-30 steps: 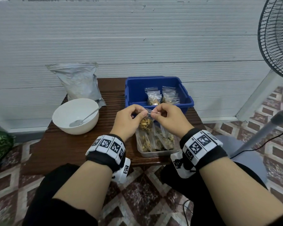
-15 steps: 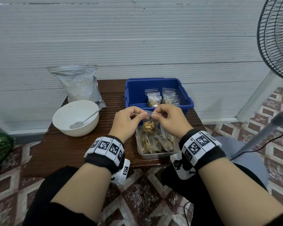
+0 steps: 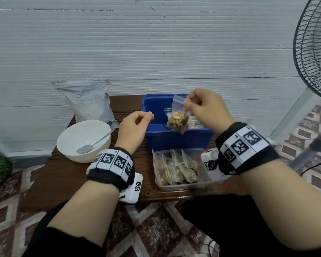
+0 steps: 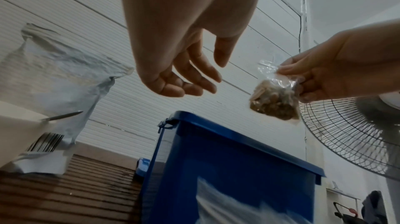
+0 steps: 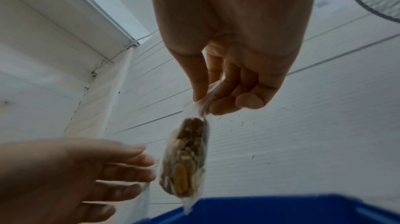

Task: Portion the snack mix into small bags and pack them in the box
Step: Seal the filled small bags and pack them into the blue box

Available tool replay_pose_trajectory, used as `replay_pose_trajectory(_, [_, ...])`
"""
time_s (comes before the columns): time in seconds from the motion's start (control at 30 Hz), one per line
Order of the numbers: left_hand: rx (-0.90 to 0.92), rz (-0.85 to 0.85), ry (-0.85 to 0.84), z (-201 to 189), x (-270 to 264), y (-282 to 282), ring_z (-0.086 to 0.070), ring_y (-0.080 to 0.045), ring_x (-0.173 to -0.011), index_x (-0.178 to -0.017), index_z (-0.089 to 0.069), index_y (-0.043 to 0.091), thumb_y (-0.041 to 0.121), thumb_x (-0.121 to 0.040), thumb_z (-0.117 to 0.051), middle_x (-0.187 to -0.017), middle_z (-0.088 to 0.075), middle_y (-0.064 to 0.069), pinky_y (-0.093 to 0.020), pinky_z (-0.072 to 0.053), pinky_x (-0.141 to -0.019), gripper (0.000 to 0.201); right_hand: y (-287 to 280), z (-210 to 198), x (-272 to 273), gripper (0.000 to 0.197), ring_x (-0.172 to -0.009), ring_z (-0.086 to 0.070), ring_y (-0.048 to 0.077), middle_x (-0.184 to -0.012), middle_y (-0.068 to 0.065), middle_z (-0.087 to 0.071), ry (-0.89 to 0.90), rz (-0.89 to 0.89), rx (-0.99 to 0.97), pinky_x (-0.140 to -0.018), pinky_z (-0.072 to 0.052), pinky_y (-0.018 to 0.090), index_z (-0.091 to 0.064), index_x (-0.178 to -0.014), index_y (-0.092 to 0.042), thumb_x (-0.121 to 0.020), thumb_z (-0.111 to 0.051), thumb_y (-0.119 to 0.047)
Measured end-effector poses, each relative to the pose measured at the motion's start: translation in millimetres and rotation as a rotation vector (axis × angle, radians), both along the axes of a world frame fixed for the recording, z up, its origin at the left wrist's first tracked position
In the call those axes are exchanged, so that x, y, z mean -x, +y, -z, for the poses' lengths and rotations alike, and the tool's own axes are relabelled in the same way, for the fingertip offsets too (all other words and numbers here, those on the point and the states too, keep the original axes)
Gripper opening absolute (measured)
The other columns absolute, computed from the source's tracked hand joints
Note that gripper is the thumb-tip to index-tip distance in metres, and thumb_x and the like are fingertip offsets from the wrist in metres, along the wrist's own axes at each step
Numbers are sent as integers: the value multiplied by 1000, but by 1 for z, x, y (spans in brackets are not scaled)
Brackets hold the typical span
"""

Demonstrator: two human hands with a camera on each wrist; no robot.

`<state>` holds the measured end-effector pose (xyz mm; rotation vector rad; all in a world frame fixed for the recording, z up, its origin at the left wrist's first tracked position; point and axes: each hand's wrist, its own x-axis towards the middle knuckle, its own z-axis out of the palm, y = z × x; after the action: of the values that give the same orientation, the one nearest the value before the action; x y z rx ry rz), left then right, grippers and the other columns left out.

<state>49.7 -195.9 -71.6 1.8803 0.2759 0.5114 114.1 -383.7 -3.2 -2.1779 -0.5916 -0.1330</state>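
My right hand [image 3: 190, 104] pinches the top of a small clear bag of snack mix [image 3: 177, 120], which hangs over the near side of the blue box [image 3: 176, 140]. The same bag [image 5: 186, 164] dangles from thumb and fingers in the right wrist view, just above the box rim [image 5: 281, 210]. My left hand [image 3: 146, 116] hovers empty left of the box, fingers loosely curled [image 4: 190, 84]. Other filled bags lie inside the box [image 3: 195, 121]. A clear tray [image 3: 182, 185] near the front edge holds several more filled bags.
A white bowl [image 3: 83, 140] with a metal spoon [image 3: 95, 143] stands at the left of the brown table [image 3: 63, 175]. A grey snack pouch [image 3: 89, 101] leans on the wall behind it. A standing fan [image 3: 315, 49] is at the right.
Both hands were pinching the bag's top over the tray. The left hand has let go and moved left; the right hand has lifted the bag up and back over the blue box.
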Motion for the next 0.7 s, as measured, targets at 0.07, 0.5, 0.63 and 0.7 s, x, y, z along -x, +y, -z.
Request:
replay_pose_trajectory(0.07, [-50, -33, 33, 1, -10, 7, -58, -1, -95, -96, -65, 24, 30, -95, -58, -98, -65, 14, -14, -43, -82, 10, 3, -13, -15, 13, -57, -51, -1, -67, -8, -56, -12, -5, 86, -49, -35, 7, -56, -80, -18, -92, -58, -13])
replay_pose_trajectory(0.5, [-50, -43, 227, 21, -61, 43, -57, -11, -97, -127, -51, 12, 26, -93, -61, -118, -57, 3, -25, -45, -85, 37, 52, -9, -112, 6, -87, -54, 15, -88, -2, -59, 80, -302, 925, -79, -43, 30, -62, -92, -16, -89, -64, -21])
replay_pose_trajectory(0.63, [-16, -8, 262, 27, -66, 49, -57, -6, -96, -127, -49, 14, 28, -92, -63, -118, -57, 4, -19, -46, -80, 41, 70, 7, -134, 9, -72, -57, 9, -84, -2, -63, 198, -391, 1095, -74, -49, 28, -61, -83, -19, -89, -61, -12])
replay_pose_trajectory(0.7, [9, 2, 257, 28, -68, 50, -57, -4, -92, -126, -48, 16, 26, -92, -63, -117, -58, 3, -15, -46, -72, 38, 77, 15, -142, 14, -70, -61, 10, -80, -2, -65, 272, -427, 1137, -71, -53, 27, -61, -80, -19, -90, -60, -8])
